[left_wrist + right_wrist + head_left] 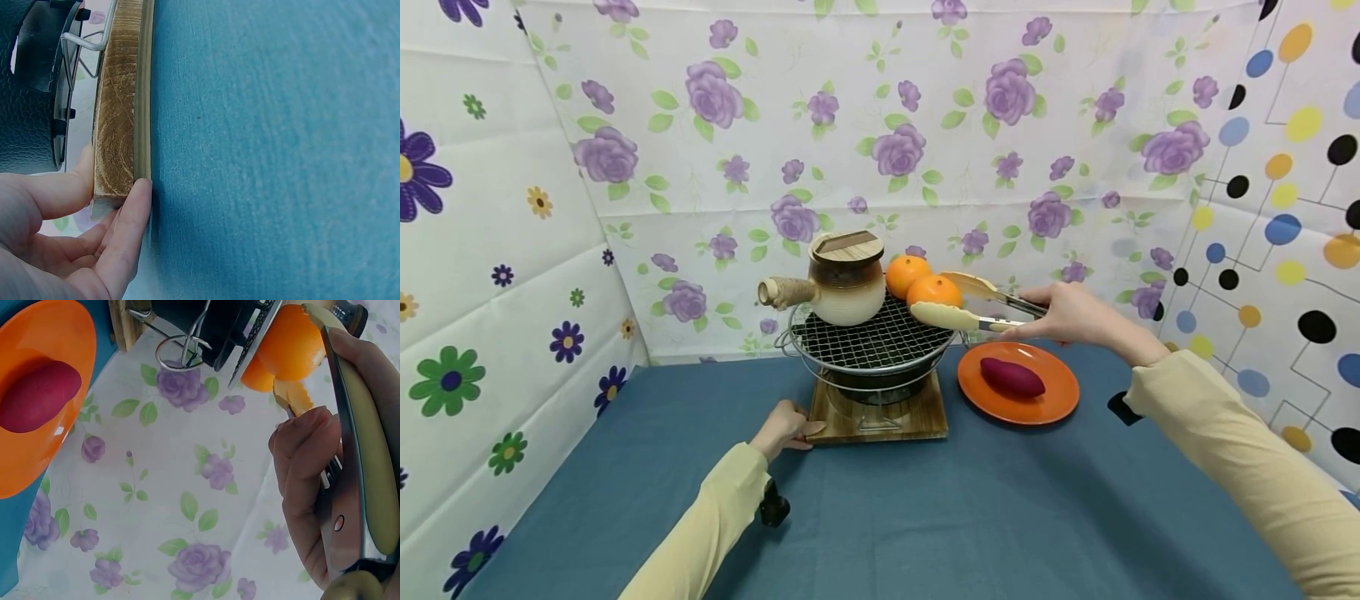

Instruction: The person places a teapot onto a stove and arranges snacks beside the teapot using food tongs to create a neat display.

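Observation:
My left hand (784,427) pinches the near left corner of a wooden board (880,423), thumb on top and a finger at the lower edge. On the board stands a round black grill (880,387) with a wire mesh top (865,344). My right hand (1067,315) grips metal tongs (350,475) with beige tips. The tips lie on either side of the nearer orange (934,291) on the mesh; I cannot tell how firmly they press. A second orange (907,273) sits behind it. Left of the oranges stands a brown and cream pot (850,296) with a wooden lid.
An orange plate (1052,398) with a purple sweet potato (1012,377) lies right of the board. A blue cloth (880,517) covers the table. Flowered and dotted sheets (850,108) enclose the back and sides. The pot's rope-wrapped handle (786,292) sticks out leftward past the mesh.

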{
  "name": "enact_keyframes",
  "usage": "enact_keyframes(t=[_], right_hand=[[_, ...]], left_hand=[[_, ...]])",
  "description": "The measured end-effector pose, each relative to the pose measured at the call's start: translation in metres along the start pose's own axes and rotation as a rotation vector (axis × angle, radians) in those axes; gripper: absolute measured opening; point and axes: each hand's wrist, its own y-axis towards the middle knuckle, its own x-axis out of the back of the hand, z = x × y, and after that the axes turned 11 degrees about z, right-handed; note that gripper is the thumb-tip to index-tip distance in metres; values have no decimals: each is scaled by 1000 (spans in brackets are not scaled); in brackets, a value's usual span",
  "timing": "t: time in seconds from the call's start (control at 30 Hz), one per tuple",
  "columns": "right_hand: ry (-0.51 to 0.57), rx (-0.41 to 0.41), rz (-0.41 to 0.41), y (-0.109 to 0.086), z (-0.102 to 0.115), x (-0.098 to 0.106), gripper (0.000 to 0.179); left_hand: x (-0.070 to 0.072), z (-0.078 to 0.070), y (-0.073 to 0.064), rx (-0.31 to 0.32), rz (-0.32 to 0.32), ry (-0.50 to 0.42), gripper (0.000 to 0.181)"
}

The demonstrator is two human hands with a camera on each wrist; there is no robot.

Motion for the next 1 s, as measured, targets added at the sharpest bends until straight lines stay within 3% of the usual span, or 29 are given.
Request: enact_keyframes(t=[0.07,0.2,0.37,0.43,0.5,0.6,0.7,0.83,1.0], right_hand=[[-4,1,4,0,0,0,80],[-7,0,5,2,0,0,82],[-9,-8,15,3,2,1,84],[-6,-14,23,3,4,2,85],[-7,-16,26,3,5,3,86],[-16,-9,29,6,7,4,78],[-23,8,31,7,8,5,63],[-20,20,29,7,9,5,54],[-23,34,22,8,10,4,53]], left_hand=[[0,0,0,-3,4,0,50],[0,0,0,3,6,-3,51],[0,0,0,16,-1,-5,41],[0,0,0,17,-3,-9,24],[0,0,1,21,4,-4,19],[0,0,1,16,7,-11,41],[0,1,2,21,5,-11,16],[0,2,4,3,2,-10,51],[0,4,5,-13,-3,-14,55]])
